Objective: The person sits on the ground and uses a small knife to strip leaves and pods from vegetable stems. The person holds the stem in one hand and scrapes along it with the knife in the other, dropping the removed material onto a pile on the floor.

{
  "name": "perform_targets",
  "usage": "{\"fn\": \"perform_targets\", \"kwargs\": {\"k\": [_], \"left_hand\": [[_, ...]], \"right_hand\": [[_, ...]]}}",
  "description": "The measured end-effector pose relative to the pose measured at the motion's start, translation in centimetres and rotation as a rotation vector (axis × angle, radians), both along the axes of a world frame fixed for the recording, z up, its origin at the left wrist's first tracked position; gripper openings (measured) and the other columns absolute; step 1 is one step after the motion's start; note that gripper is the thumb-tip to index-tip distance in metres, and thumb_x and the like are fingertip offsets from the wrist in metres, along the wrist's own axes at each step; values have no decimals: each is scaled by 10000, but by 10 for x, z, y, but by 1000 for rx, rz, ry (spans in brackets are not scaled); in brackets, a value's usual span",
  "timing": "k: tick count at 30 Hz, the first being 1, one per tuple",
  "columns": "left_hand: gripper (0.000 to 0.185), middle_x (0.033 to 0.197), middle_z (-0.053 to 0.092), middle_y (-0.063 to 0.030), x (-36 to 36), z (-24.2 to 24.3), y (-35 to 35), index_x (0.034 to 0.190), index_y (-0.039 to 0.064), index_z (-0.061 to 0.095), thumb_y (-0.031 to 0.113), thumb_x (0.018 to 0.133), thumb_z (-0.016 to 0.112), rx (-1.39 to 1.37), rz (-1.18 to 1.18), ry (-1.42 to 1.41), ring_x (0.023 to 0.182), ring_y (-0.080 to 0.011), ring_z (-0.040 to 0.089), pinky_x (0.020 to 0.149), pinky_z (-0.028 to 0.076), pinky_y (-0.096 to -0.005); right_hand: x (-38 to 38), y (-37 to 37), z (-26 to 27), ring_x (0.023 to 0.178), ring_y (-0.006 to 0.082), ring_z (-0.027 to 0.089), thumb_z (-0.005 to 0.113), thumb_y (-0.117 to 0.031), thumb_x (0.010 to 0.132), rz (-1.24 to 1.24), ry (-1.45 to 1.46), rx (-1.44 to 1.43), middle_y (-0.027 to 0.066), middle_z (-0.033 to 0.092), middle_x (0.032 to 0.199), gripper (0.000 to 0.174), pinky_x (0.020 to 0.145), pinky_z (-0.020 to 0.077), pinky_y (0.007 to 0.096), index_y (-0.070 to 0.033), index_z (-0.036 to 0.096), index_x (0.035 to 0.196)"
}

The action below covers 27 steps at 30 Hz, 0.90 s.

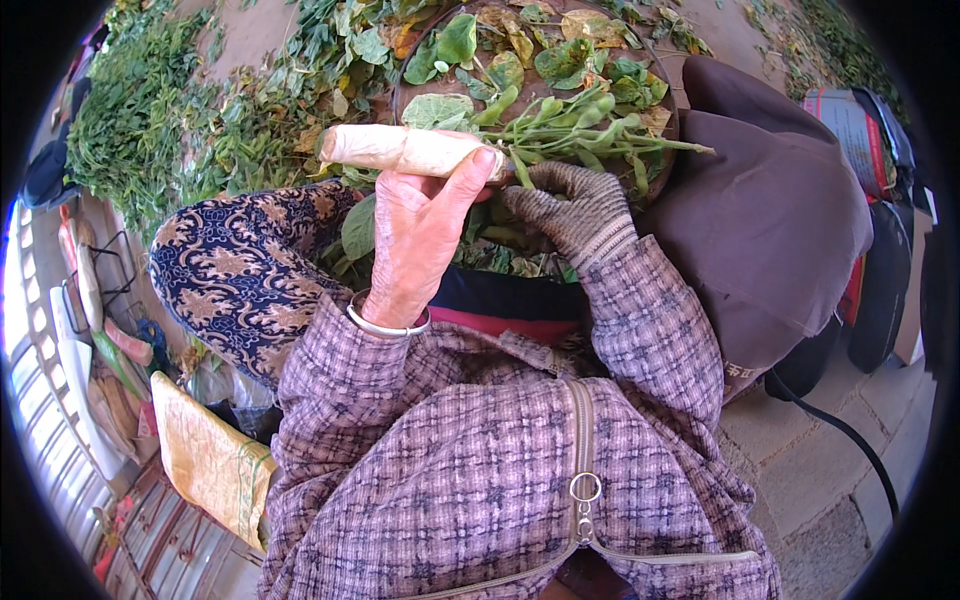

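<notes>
My bare left hand (420, 232) grips a pale, wrapped cylindrical handle (405, 150), thumb along its right end. Whatever joins that end is mostly hidden. My right hand (574, 210), in a grey-brown striped knit glove, is curled just right of the handle's end, close to a green pod; its fingertips are partly hidden. A stalk with several green, soybean-like pods (592, 112) lies just above the glove, its bare stem pointing right. Beneath is a round, shallow container (671, 161) with green and yellowing leaves (566, 64) in it.
A heap of leafy green plants (142, 142) lies at the upper left. My patterned trouser leg (232, 262) and a brown cloth (757, 225) flank the container. A yellowish woven sack (210, 457) is at lower left. A black cable (847, 427) crosses the paving at right.
</notes>
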State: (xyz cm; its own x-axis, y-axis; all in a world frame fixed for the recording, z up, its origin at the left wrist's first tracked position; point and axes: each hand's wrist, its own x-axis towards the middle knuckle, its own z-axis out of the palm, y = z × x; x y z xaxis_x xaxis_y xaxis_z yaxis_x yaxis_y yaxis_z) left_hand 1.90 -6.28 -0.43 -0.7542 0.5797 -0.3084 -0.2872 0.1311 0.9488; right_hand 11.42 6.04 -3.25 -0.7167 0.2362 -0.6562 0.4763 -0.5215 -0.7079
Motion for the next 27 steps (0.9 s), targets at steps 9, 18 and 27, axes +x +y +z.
{"fn": "perform_targets", "kwargs": {"k": [9,18,27], "left_hand": [[125,843,637,-57,4,-4,2,939,-30,601,76,875,616,-123,-85,414,754,-108,582,703,467,-242],[143,806,607,-27,3,-10,3,908,-27,605,106,868,640,-95,-113,391,740,-91,549,689,442,-232],[131,795,624,-14,0,-9,4,895,-19,625,104,862,650,-37,-67,266,727,-75,549,678,446,-225]], "right_hand": [[-2,-3,9,526,85,563,691,-202,832,-4,-65,-21,28,627,688,235,453,448,216,-5,661,957],[-2,1,8,603,112,610,636,-245,867,141,-69,183,65,652,746,261,505,469,253,8,648,930],[6,-7,-13,598,112,573,491,-201,945,19,186,331,55,641,729,244,534,469,249,-13,645,966]]}}
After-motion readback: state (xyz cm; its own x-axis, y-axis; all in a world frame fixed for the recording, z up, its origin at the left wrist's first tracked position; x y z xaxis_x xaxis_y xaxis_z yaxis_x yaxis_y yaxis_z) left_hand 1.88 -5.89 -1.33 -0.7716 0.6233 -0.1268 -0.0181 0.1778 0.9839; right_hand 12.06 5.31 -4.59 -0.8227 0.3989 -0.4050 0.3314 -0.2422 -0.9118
